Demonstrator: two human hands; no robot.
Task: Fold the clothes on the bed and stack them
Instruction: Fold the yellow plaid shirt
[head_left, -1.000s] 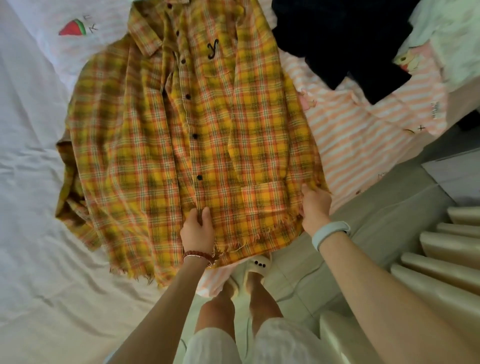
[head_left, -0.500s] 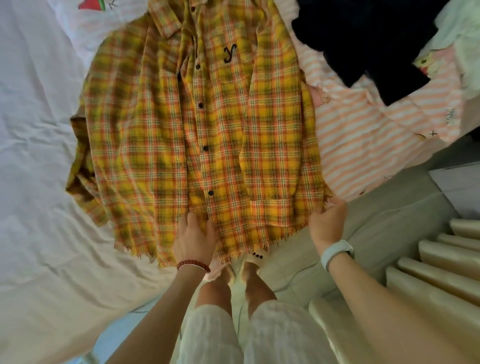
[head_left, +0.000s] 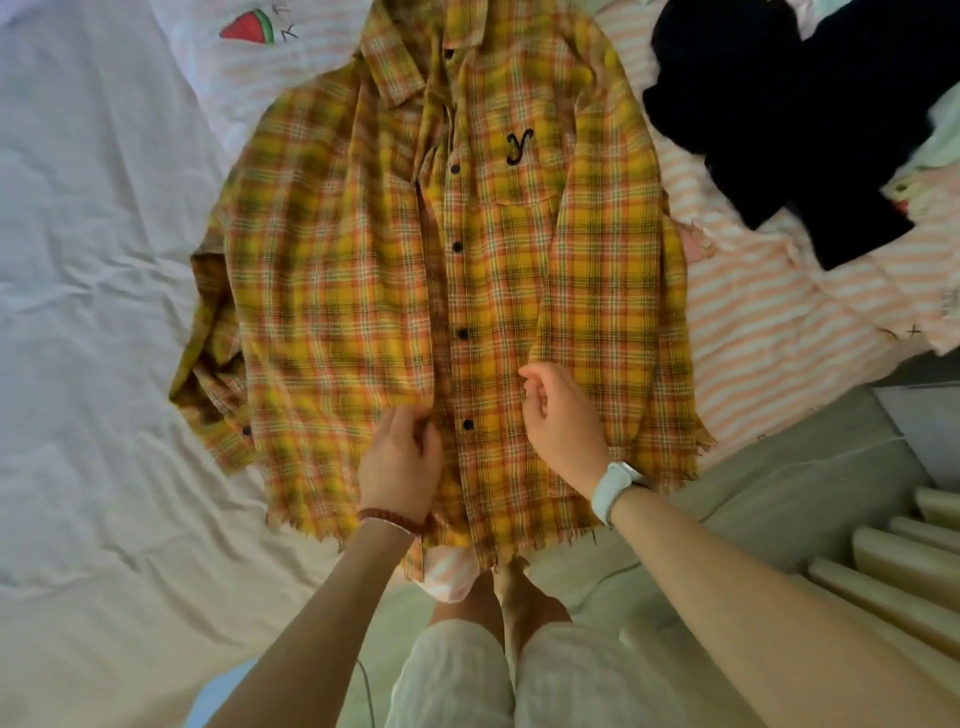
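Evidently unfolded, the yellow-and-orange plaid button shirt (head_left: 467, 291) is spread at the bed's (head_left: 93, 270) near edge, with left hand (head_left: 400, 457) and right hand (head_left: 561, 415) loosely curled, holding nothing.

shirt (head_left: 363, 270) flat on bed (head_left: 78, 260), collar at far end; both hands on its near part, left hand (head_left: 400, 462) left of buttons, right hand (head_left: 563, 421) right; clothes pile (head_left: 789, 130) to its right.
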